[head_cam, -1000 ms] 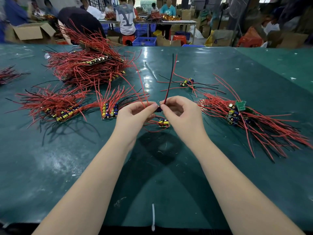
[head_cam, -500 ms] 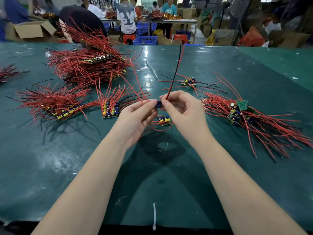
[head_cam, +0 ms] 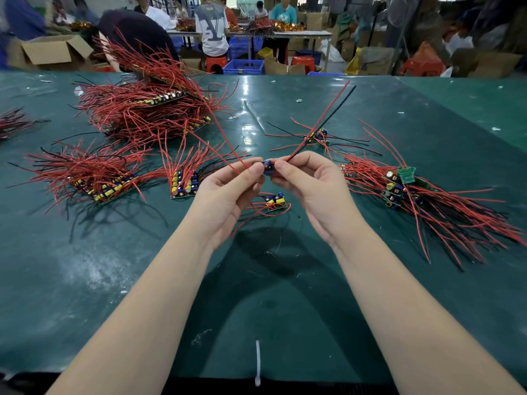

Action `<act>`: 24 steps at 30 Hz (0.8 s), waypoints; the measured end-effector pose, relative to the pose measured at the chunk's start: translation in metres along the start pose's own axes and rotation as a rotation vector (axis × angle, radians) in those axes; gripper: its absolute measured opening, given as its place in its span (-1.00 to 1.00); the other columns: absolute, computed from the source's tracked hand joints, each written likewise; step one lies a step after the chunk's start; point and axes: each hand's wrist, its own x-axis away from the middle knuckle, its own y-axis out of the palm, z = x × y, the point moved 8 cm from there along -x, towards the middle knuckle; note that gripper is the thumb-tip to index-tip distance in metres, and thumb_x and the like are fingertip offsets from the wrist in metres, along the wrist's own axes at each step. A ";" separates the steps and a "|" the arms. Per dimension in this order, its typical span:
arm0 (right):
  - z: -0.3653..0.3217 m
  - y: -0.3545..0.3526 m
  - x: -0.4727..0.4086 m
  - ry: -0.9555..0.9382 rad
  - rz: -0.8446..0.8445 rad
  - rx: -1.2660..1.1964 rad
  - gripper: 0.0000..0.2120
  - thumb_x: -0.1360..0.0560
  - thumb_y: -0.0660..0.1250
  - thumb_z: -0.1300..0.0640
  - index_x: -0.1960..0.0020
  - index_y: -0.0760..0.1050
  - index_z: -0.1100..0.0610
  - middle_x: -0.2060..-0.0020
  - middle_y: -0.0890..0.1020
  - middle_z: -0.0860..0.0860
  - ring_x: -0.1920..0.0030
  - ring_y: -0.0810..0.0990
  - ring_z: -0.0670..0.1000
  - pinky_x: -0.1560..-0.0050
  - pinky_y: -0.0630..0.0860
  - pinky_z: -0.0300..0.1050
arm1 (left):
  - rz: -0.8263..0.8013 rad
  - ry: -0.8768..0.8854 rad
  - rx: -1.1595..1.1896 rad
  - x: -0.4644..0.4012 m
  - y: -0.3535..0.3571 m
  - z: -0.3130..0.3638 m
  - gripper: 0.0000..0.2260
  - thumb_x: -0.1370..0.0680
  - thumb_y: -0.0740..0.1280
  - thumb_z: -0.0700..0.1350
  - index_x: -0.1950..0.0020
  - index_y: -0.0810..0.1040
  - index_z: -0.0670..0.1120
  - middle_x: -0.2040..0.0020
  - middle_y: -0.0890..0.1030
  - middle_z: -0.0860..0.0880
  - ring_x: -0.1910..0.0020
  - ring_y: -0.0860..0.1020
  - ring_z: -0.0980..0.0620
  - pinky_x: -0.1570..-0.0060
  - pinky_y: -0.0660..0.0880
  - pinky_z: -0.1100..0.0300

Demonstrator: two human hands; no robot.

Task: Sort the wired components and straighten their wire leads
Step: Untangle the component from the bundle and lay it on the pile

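A white cable tie (head_cam: 257, 363) lies at the near edge of the green table (head_cam: 85, 280). Above the table's middle, the left hand (head_cam: 225, 192) and right hand (head_cam: 313, 183) pinch a small blue-capacitor board (head_cam: 268, 167) between fingertips; its red and black leads (head_cam: 328, 115) rise far-right. Below lies a single board (head_cam: 275, 201). Sorted bundles (head_cam: 182, 181) sit left, an unsorted pile (head_cam: 427, 201) right.

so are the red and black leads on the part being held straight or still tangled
Mostly straight. The red and black leads run side by side up and away from the small part pinched between the left hand and right hand.
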 end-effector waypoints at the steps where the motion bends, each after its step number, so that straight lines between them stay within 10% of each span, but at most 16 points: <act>1: 0.001 0.000 0.000 0.023 -0.004 -0.040 -0.83 -0.48 0.33 0.41 0.21 0.52 0.20 0.30 0.70 0.02 0.25 0.67 -0.07 0.15 0.58 -0.25 | -0.012 -0.001 -0.001 0.000 0.001 0.000 -0.89 -0.31 0.41 -0.18 0.21 0.70 -0.10 0.23 0.68 -0.01 0.30 0.60 0.18 0.21 0.55 0.40; 14: 0.022 -0.001 0.004 0.288 0.040 -0.261 -0.88 -0.50 0.30 0.38 0.18 0.50 0.23 0.35 0.69 0.07 0.35 0.67 -0.06 0.26 0.60 -0.25 | -0.060 0.003 -0.106 0.002 0.001 0.000 -0.91 -0.32 0.42 -0.17 0.25 0.72 -0.07 0.31 0.64 0.04 0.39 0.51 0.20 0.26 0.51 0.42; 24: -0.004 -0.010 0.000 0.020 -0.054 0.236 -0.82 -0.42 0.41 0.44 0.18 0.56 0.18 0.33 0.67 0.02 0.27 0.65 0.00 0.12 0.63 -0.15 | 0.009 -0.086 -0.094 -0.002 -0.007 -0.007 -0.86 -0.44 0.41 -0.16 0.05 0.65 -0.16 0.19 0.67 -0.03 0.30 0.60 0.15 0.22 0.56 0.36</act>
